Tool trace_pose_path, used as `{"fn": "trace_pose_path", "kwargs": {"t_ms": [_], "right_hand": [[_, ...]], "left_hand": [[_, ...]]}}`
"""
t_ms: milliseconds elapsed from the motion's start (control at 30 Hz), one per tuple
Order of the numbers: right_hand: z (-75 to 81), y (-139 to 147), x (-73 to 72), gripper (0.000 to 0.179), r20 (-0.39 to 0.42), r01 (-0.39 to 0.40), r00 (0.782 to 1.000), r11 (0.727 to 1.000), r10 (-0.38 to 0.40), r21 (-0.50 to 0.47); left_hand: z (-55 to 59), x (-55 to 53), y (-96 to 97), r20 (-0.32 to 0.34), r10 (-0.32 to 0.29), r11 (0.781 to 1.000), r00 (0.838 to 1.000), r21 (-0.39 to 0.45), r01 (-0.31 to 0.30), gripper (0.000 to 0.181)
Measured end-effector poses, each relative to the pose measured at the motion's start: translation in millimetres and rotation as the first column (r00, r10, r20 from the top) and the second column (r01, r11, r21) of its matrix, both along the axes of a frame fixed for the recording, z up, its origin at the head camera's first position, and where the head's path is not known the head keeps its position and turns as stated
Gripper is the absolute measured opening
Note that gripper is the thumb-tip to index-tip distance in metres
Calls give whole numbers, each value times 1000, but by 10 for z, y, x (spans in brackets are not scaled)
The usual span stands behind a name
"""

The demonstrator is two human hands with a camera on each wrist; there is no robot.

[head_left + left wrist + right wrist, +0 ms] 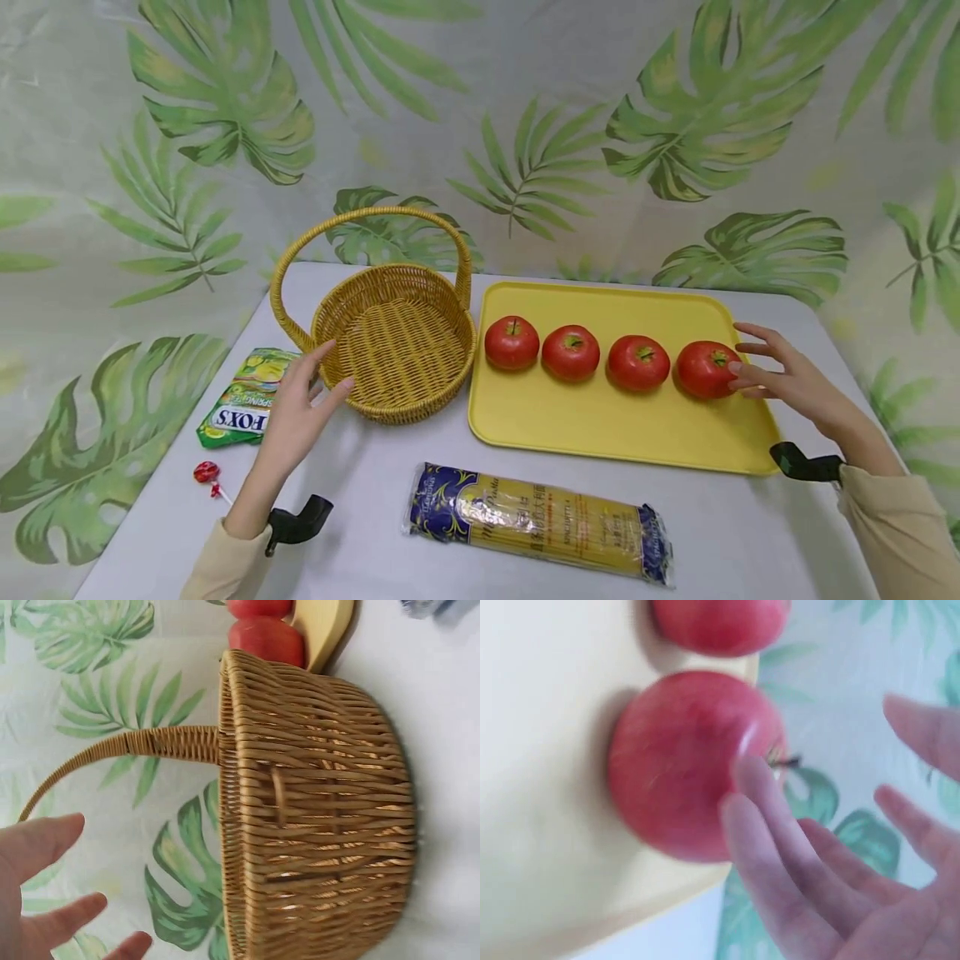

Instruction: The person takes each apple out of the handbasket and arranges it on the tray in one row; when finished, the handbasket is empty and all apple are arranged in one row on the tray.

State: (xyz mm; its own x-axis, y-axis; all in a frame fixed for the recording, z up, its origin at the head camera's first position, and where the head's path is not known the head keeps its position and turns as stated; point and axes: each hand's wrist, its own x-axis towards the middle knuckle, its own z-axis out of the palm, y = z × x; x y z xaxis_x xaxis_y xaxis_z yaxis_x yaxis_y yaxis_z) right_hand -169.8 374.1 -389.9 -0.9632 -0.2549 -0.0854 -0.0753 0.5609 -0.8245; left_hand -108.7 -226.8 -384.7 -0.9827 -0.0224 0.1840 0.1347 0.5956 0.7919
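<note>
A round wicker basket (420, 410) with a tall arched handle (375, 212) stands at the back left, its inside bare. My left hand (296, 417) is beside its near left side with fingers spread and holding nothing; the left wrist view shows the fingers apart from the basket wall (330, 817). On a yellow tray (585, 429) several red apples (571, 352) sit in a row. At the rightmost apple (703, 369) is my right hand (798, 387), fingers extended and not curled round it. In the right wrist view fingertips overlap that apple (682, 765); contact is unclear.
A packet of spaghetti (540, 523) lies at the front of the white table (360, 533). Left of the basket are a green and yellow Fox's bag (243, 400) and a red lollipop (206, 472). A leaf-patterned cloth (525, 125) hangs behind.
</note>
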Motion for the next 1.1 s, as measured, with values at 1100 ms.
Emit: {"fn": "trace_pose_path", "kwargs": {"t_ms": [1100], "right_hand": [[-195,-905,77,84,-456,272,889,776,23,569]], "left_hand": [[-134,-672,570,-22,-10,809,1000,-587,-5,93]]}}
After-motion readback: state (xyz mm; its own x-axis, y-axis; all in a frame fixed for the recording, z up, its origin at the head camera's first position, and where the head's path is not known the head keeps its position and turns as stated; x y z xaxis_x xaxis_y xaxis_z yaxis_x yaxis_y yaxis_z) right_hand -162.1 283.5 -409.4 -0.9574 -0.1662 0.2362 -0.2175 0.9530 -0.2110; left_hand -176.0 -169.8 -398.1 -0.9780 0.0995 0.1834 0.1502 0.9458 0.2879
